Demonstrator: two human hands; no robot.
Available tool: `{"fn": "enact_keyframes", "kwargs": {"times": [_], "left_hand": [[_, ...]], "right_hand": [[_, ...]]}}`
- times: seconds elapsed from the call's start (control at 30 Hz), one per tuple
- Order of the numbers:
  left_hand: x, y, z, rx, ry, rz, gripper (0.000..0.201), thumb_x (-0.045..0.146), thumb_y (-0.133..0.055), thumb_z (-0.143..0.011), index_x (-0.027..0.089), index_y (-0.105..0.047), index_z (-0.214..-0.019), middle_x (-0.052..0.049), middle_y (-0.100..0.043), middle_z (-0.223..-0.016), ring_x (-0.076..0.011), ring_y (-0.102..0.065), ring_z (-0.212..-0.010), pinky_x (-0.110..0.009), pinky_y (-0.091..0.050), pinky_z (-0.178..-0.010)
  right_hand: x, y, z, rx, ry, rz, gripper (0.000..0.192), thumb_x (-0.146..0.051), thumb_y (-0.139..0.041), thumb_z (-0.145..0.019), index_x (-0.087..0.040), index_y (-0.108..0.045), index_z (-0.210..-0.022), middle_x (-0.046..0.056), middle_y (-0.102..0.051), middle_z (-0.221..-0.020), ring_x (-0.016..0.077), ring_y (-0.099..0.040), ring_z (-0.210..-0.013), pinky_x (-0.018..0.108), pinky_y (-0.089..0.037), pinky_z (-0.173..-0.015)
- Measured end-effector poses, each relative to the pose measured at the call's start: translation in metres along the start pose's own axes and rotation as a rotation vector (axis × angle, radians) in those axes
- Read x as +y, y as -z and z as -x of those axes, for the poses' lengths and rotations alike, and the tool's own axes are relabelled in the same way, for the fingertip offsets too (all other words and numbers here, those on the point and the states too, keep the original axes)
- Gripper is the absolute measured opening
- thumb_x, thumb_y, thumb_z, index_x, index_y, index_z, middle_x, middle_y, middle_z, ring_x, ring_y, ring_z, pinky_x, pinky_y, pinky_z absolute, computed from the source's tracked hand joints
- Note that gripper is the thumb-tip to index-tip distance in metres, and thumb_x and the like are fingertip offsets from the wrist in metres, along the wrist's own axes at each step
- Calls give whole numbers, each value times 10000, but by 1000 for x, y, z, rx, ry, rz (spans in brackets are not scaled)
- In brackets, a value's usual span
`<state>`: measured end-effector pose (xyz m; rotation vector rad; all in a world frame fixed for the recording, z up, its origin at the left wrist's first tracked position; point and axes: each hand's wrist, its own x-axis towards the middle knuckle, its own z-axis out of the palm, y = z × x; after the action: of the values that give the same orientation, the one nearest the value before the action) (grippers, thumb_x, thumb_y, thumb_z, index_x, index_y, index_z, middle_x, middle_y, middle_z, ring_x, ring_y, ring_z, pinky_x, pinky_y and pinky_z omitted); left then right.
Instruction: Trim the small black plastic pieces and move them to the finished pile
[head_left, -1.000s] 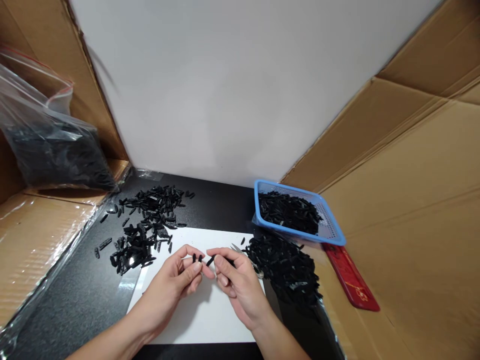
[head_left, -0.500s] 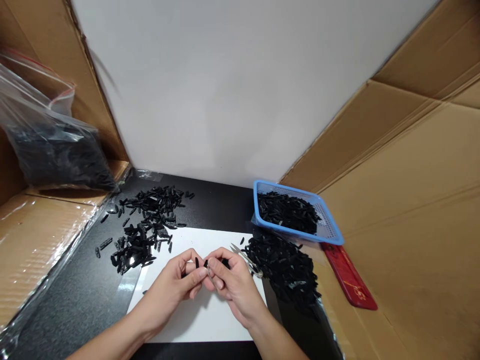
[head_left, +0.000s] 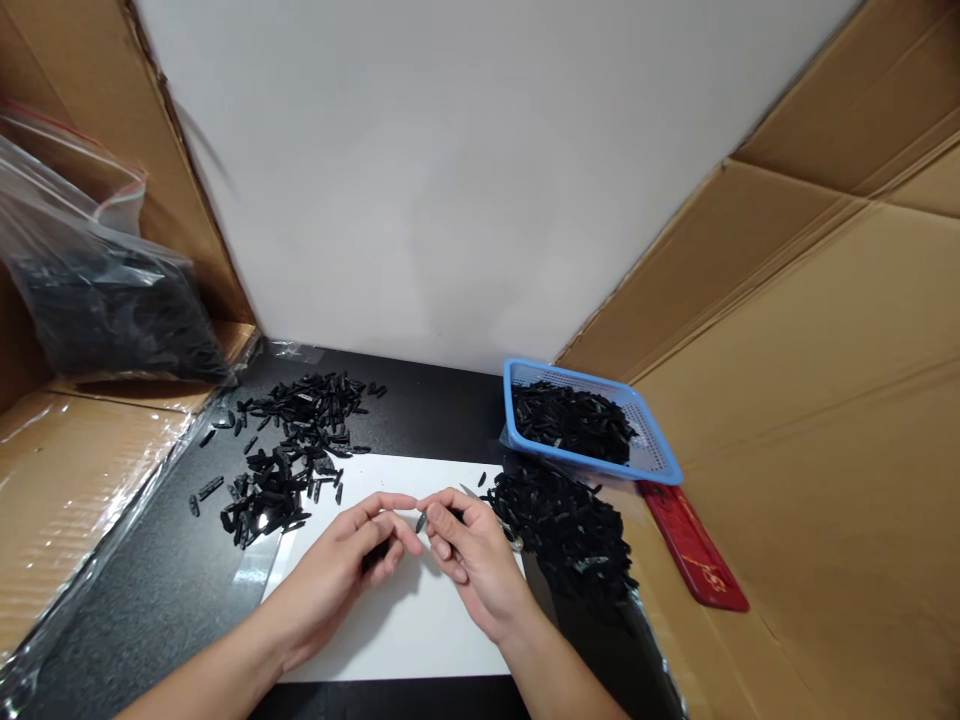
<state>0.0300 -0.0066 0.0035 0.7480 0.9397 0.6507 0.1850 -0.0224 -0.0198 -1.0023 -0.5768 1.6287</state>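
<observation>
Over a white sheet, both my hands are close together, fingertips meeting or nearly so. My right hand pinches a slender black stone piece between thumb and fingers, and more black shows inside its curled fingers. The index finger of my left hand stretches toward that piece; its lower fingers curl around dark pieces, mostly hidden. Scissors lie partly covered by my right hand, against a heap of black stone pieces.
A blue basket with black pieces stands behind the heap. Loose black pieces spread across the dark table at left. A zip bag with dark contents leans on cardboard at far left. A red flat case lies at right.
The upright black piece at my left fingertips no longer shows there. My left fingers have straightened and loosened, while my right hand now tips a piece between its fingertips. The view has shifted slightly.
</observation>
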Motion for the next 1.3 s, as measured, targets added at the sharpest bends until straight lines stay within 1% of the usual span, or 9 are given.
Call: {"fn": "enact_keyframes", "kwargs": {"times": [0.13, 0.3, 0.37, 0.43, 0.53, 0.7, 0.97, 1.17, 1.3], "left_hand": [[1, 0, 1, -13, 8, 22, 268, 382, -618, -856, 202, -573, -1048, -12, -680, -741, -111, -454, -621, -220, -350, -623], [2, 0, -2, -17, -57, -38, 318, 460, -606, -853, 181, -530, -722, 23, -622, -549, -73, -302, -470, -211, -242, -518], [1, 2, -3, -4, -71, -24, 300, 467, -623, -839, 173, -600, -785, 42, -575, -510, -70, -286, -463, -213, -221, -509], [-1, 3, -4, 4, -64, -3, 322, 455, -648, -823, 169, -660, -971, 44, -572, -551, -69, -296, -474, -217, -208, -503], [-3, 3, -3, -25, -49, 29, 428, 398, -681, -804, 162, -646, -1159, 22, -592, -653, -67, -321, -505, -221, -216, -512], [-1, -2, 2, -66, -47, 13, 478, 323, -669, -808, 170, -598, -1255, 13, -587, -668, -80, -357, -544, -225, -247, -550], [-2, -8, 9, -95, -91, -107, 436, 298, -601, -841, 226, -526, -1265, 36, -570, -614, -110, -391, -587, -229, -276, -590], [-2, -5, 10, -81, -100, -42, 477, 86, -574, -699, 237, -596, -1151, 14, -606, -786, -123, -458, -687, -260, -357, -716], [-1, -3, 8, -78, -124, -55, 365, 153, -625, -750, 232, -622, -1106, -3, -603, -861, -119, -460, -688, -265, -362, -711]], "right_hand": [[-1, 2, 0, -21, -11, -25, 305, -386, -821, -659, -133, -709, -788, -31, -495, -584, 31, -320, -445, 146, -154, -347], [-2, 2, 1, -41, -31, -72, 278, -367, -806, -682, -138, -680, -776, -35, -488, -598, 30, -318, -448, 138, -146, -344], [-2, 1, 2, -54, -37, -96, 257, -358, -783, -709, -146, -641, -745, -27, -514, -619, 33, -346, -453, 133, -153, -344], [-1, 1, 2, -64, -32, -104, 269, -371, -748, -740, -154, -594, -702, -10, -555, -649, 42, -383, -461, 132, -158, -341], [0, 0, 2, -70, -13, -80, 317, -401, -726, -755, -159, -545, -659, -10, -571, -646, 42, -373, -445, 133, -143, -332], [4, 1, 1, -99, -10, -10, 302, -396, -780, -703, -158, -599, -746, -50, -528, -582, 25, -293, -409, 138, -100, -332], [9, -1, 2, -100, 4, 26, 334, -397, -815, -651, -142, -604, -699, -48, -529, -540, 16, -311, -390, 145, -97, -334], [3, 0, 1, -91, 18, -35, 286, -349, -821, -646, -138, -645, -726, -34, -555, -547, 16, -285, -400, 132, -108, -328], [-1, 2, 1, -96, 32, -69, 285, -323, -826, -636, -127, -699, -799, -40, -524, -573, 16, -282, -420, 127, -116, -324]]}}
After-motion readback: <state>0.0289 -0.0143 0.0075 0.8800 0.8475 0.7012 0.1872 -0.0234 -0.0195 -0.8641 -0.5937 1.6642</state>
